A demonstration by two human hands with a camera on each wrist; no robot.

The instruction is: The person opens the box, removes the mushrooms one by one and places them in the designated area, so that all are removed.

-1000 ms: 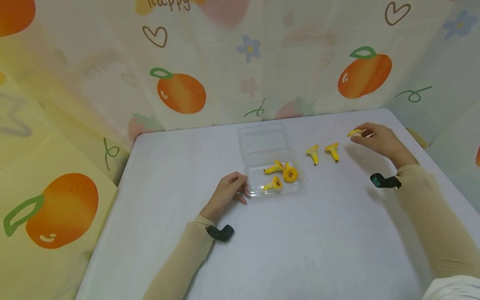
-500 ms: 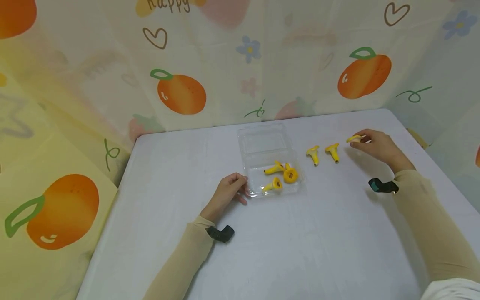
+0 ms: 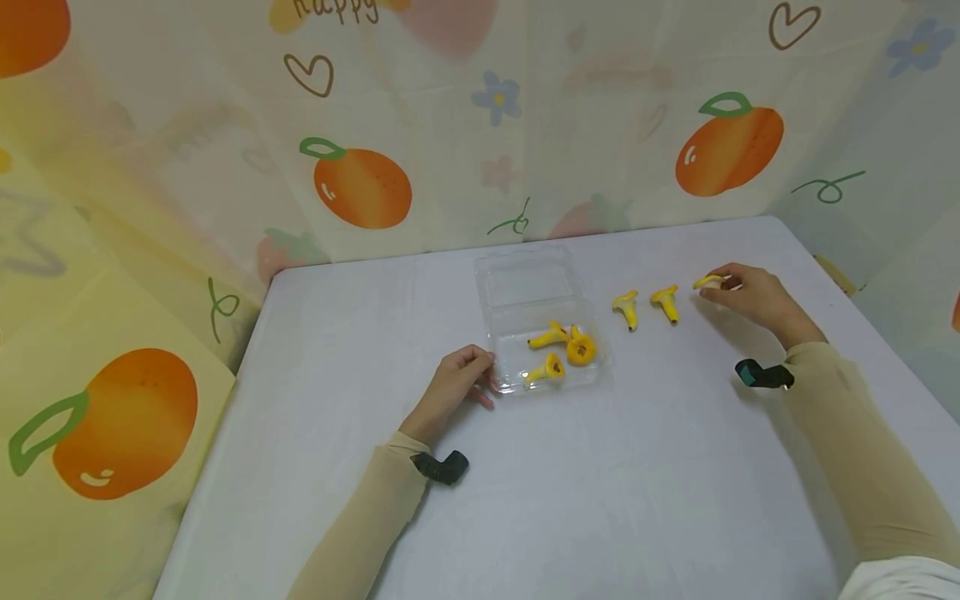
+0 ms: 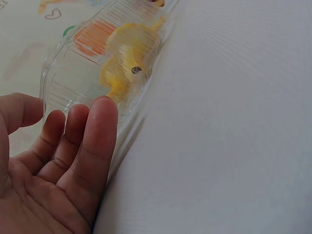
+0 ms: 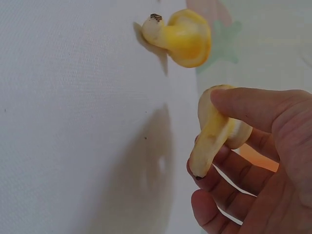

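Observation:
My right hand (image 3: pixel 761 300) pinches a yellow trumpet-shaped mushroom (image 5: pixel 212 134) between thumb and fingers, over the right part of the table. Its pale stem, dark at the tip, points down past the fingers in the right wrist view. To its left lie two similar loose mushrooms, a nearer one (image 3: pixel 665 304) and a farther-left one (image 3: pixel 626 310). My left hand (image 3: pixel 457 379) grips the left edge of a clear plastic clamshell box (image 4: pixel 63 92), thumb at the rim and fingers along the wall. Several yellow mushrooms (image 3: pixel 581 350) lie inside the box.
The box's hinged lid (image 3: pixel 528 279) lies folded back, away from me. A white cloth covers the table (image 3: pixel 600 500). Behind it hangs a curtain (image 3: pixel 450 125) printed with oranges and hearts. Black wrist straps (image 3: pixel 442 467) sit on both sleeves.
My right hand has come down a little and nearer to me, with the mushroom still pinched. My left hand and the box have stayed in place.

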